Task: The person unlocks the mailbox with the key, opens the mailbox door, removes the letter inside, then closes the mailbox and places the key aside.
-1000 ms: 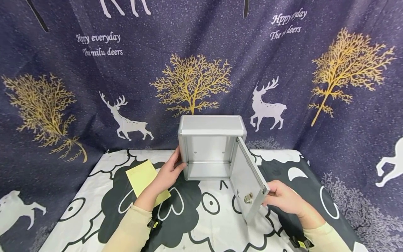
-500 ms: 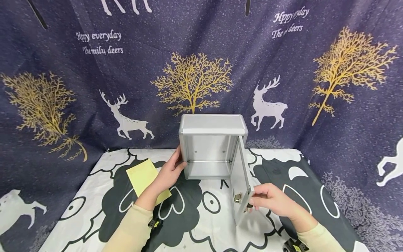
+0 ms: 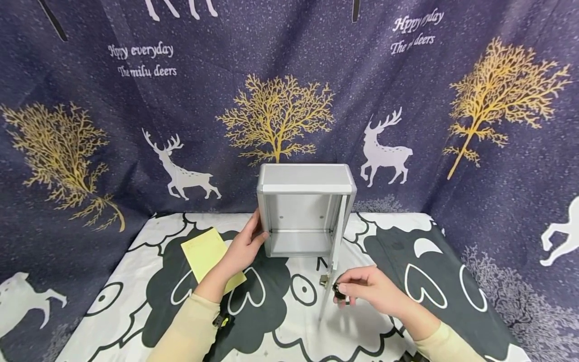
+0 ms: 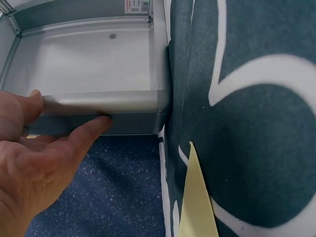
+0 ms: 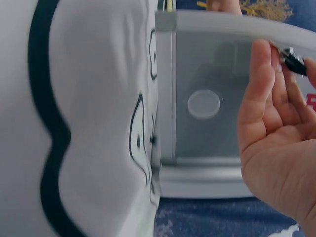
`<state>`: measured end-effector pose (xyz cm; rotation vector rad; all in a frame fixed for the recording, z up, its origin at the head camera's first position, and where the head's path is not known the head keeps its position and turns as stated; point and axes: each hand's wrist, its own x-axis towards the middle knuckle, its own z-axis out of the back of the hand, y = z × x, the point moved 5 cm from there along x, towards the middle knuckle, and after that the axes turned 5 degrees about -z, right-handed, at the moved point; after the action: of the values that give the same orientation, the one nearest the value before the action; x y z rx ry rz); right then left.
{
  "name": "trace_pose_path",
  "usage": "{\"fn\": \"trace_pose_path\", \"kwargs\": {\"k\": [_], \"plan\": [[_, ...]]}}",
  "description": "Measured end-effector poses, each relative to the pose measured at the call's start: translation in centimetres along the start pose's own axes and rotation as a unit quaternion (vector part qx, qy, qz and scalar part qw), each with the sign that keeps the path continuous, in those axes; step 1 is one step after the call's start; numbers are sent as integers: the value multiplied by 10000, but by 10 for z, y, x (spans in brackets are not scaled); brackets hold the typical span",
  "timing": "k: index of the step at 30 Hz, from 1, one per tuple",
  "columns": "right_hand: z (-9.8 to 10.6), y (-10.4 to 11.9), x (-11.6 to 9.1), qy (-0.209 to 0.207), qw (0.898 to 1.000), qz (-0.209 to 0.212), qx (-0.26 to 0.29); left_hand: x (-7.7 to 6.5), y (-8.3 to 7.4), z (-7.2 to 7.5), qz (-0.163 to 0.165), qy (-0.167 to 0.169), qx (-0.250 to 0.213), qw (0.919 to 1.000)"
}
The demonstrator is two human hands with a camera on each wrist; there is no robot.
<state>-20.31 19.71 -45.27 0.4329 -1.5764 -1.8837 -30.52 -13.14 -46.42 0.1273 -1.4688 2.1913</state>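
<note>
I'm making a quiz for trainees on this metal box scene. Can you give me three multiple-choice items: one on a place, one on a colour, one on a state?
1. Where does the left hand rest?
A. on the box's left side
B. on its top
C. on the door

2. What colour is the paper sheet?
A. blue
B. yellow
C. red

3. How is the door of the metal box?
A. shut
B. removed
C. swung open

Answers: 1 A, the fingers lie against the left wall; 2 B, it shows pale yellow; 3 C, the inside is visible and the right hand grips the key at its lock.
</note>
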Motion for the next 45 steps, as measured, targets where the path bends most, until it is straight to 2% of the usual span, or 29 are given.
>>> {"fn": "trace_pose_path", "kwargs": {"k": [15,23,34,45], "plan": [[-29,-1,23,-536,9958,-717,166,-1,-3,0,9,28,-15,10000],[-40,-1,39,-824,9894,-1134,368,-2,-5,-1,20,-5,-19,10000],[-52,-1,61,-1260,9811,-1405,437,-2,-5,0,-58,-5,6,10000],[-62,-4,84,-1472,9718,-1496,1075,-1,-6,0,-28,38,27,10000]]}}
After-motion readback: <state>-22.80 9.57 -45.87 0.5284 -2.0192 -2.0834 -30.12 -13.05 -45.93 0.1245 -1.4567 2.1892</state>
